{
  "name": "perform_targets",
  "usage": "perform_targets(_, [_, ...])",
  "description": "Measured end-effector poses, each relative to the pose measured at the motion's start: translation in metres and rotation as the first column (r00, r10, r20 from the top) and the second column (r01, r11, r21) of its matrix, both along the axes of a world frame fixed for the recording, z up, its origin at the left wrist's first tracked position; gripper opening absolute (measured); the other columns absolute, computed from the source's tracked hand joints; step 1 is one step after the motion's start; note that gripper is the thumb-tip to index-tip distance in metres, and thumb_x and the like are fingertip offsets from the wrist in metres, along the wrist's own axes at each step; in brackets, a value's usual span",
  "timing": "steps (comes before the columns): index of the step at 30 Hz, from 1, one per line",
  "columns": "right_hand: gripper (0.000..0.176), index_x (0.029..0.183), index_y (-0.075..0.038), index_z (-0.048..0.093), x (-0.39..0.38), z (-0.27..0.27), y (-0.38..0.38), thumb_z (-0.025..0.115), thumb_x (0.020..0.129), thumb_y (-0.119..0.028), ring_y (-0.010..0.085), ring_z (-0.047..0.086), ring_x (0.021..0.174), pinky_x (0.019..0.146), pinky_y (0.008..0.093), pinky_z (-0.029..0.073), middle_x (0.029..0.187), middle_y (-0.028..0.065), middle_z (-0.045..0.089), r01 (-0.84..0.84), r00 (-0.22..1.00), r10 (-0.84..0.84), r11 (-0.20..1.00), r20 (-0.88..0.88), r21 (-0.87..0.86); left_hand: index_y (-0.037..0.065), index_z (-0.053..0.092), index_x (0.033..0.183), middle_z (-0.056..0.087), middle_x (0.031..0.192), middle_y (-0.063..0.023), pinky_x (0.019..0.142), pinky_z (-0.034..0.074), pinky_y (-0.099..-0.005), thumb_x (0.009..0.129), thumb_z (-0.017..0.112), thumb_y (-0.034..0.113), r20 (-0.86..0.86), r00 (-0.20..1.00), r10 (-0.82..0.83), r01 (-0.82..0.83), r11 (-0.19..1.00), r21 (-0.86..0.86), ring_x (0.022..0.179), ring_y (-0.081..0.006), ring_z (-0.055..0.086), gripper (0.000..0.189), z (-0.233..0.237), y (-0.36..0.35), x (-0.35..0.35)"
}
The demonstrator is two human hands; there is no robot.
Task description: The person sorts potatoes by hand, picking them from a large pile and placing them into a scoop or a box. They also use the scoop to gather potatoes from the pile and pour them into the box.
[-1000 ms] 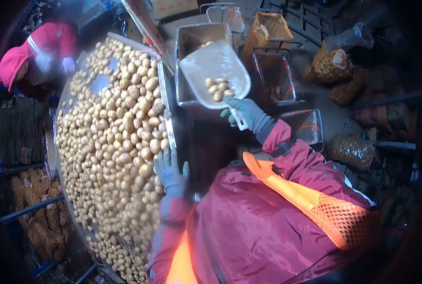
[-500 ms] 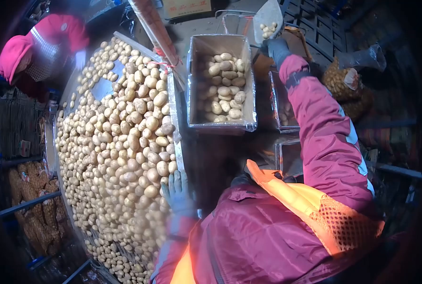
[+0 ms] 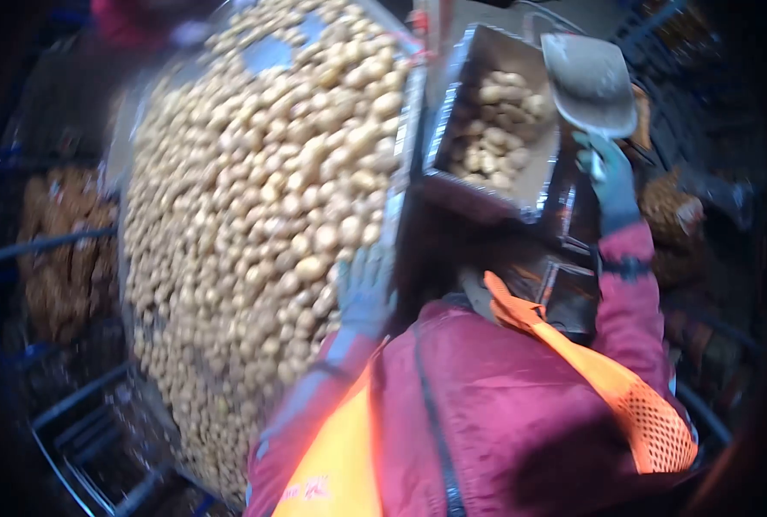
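My right hand [image 3: 607,177], gloved, is closed round the handle of a metal scoop [image 3: 592,82]. The scoop's pan looks bare and hangs at the right side of a cardboard box [image 3: 545,177]. Potatoes [image 3: 497,142] lie inside that box. My left hand [image 3: 366,289], also gloved, rests with its fingers stretched out at the right edge of a large sorting table [image 3: 405,138]. Its fingertips are beside or touching the heaped potatoes [image 3: 271,207]; blur hides which.
Across the table, part of another person in a pink top [image 3: 133,19] shows at the upper left. Mesh sacks [image 3: 66,250] stand behind a metal rail [image 3: 47,246] at the left. Another filled sack [image 3: 669,207] is at the right. A red-tied post [image 3: 435,34] rises by the box.
The scoop held several small potatoes before; now none show in it. My right hand has come back nearer my body. The whole view has shifted, moving the table and box rightward.
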State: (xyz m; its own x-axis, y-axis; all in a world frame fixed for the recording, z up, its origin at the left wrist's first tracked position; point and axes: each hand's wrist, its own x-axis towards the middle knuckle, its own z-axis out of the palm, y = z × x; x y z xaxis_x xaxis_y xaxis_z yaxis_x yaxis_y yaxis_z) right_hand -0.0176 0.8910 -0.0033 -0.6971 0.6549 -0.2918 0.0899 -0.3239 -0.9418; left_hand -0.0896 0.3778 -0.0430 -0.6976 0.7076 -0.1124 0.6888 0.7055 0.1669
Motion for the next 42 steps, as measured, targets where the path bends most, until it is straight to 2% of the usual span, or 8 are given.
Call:
perform_targets(19, [0.028,0.107,-0.004,0.067,-0.031,0.088,-0.391,0.065,0.100,-0.031,0.0115,0.059,0.067,0.061,0.0261,0.049,0.084,0.0014,0.065,-0.803,0.526,0.848,0.523,0.071,-0.285,0.005,0.062,0.123,0.060,0.118,-0.0203,0.107,0.039,-0.0495,0.082,0.068,0.027,-0.019,0.916,0.402,-0.337,0.793,0.508,0.117,-0.0394,0.055,0.047,0.033,-0.160,0.040])
perform_targets(22, [0.029,0.111,-0.004,0.065,-0.025,0.056,-0.406,0.065,0.099,-0.031,0.0144,0.061,0.066,0.059,0.0273,0.051,0.083,0.0040,0.065,-0.829,0.475,0.880,0.457,0.025,-0.323,0.002,0.061,0.123,0.061,0.117,-0.0188,0.104,0.044,-0.0469,0.081,0.074,0.016,0.095,0.687,0.721,-0.616,0.507,0.603,0.114,-0.0388,0.057,0.046,0.041,-0.283,0.074])
perform_targets(28, [0.031,0.107,-0.007,0.062,-0.032,0.030,-0.431,0.060,0.100,-0.037,0.0191,0.062,0.056,0.050,0.0304,0.052,0.073,0.0061,0.064,-0.750,0.463,0.873,0.477,0.151,-0.459,0.005,0.053,0.142,0.050,0.144,-0.0241,0.108,0.039,-0.0556,0.090,0.062,0.050,-0.607,-0.106,0.787,-0.983,0.007,0.181,0.130,-0.0442,0.048,0.069,0.002,-0.499,0.223])
perform_targets(31, [0.029,0.104,-0.012,0.064,-0.048,0.034,-0.435,0.060,0.099,-0.040,0.0192,0.060,0.048,0.046,0.0322,0.051,0.063,0.0032,0.062,-0.591,0.437,0.858,0.501,0.271,-0.633,0.007,0.046,0.149,0.041,0.152,-0.0268,0.118,0.026,-0.0562,0.093,0.060,0.055,-0.309,-0.464,0.830,-0.882,-0.403,0.242,0.141,-0.0450,0.035,0.075,-0.033,-0.552,0.275])
perform_targets(36, [0.024,0.100,-0.011,0.065,-0.061,0.033,-0.441,0.063,0.098,-0.035,0.0163,0.057,0.048,0.047,0.0319,0.049,0.065,0.0011,0.061,-0.694,0.349,0.892,0.452,0.286,-0.561,-0.002,0.055,0.136,0.045,0.147,-0.0271,0.113,0.037,-0.0502,0.092,0.067,0.046,-0.141,-0.227,0.964,-0.879,-0.141,0.456,0.135,-0.0445,0.041,0.066,-0.045,-0.493,0.215])
perform_targets(37, [0.023,0.101,-0.011,0.065,-0.064,0.018,-0.440,0.063,0.098,-0.034,0.0155,0.055,0.048,0.047,0.0311,0.048,0.065,0.0000,0.060,-0.702,0.368,0.893,0.450,0.261,-0.552,-0.003,0.058,0.132,0.046,0.146,-0.0258,0.113,0.038,-0.0462,0.090,0.071,0.036,0.403,-0.029,0.915,-0.880,-0.215,0.423,0.133,-0.0425,0.045,0.058,-0.002,-0.450,0.178])
perform_targets(39, [0.021,0.100,-0.010,0.066,-0.071,0.015,-0.439,0.063,0.098,-0.031,0.0147,0.052,0.047,0.047,0.0292,0.045,0.063,-0.0016,0.058,-0.751,0.345,0.896,0.443,0.280,-0.490,-0.003,0.058,0.126,0.051,0.137,-0.0253,0.107,0.043,-0.0468,0.090,0.072,0.022,-0.093,0.265,0.960,-0.810,0.274,0.519,0.124,-0.0388,0.052,0.047,-0.004,-0.381,0.134])
perform_targets(42, [0.023,0.097,-0.009,0.067,-0.082,0.020,-0.429,0.062,0.098,-0.032,0.0173,0.054,0.047,0.046,0.0299,0.046,0.061,0.0021,0.059,-0.834,0.221,0.935,0.329,0.279,-0.442,0.001,0.060,0.130,0.057,0.133,-0.0239,0.104,0.045,-0.0451,0.089,0.072,0.026,0.125,0.418,0.900,-0.736,0.255,0.628,0.120,-0.0372,0.057,0.050,0.032,-0.347,0.064])
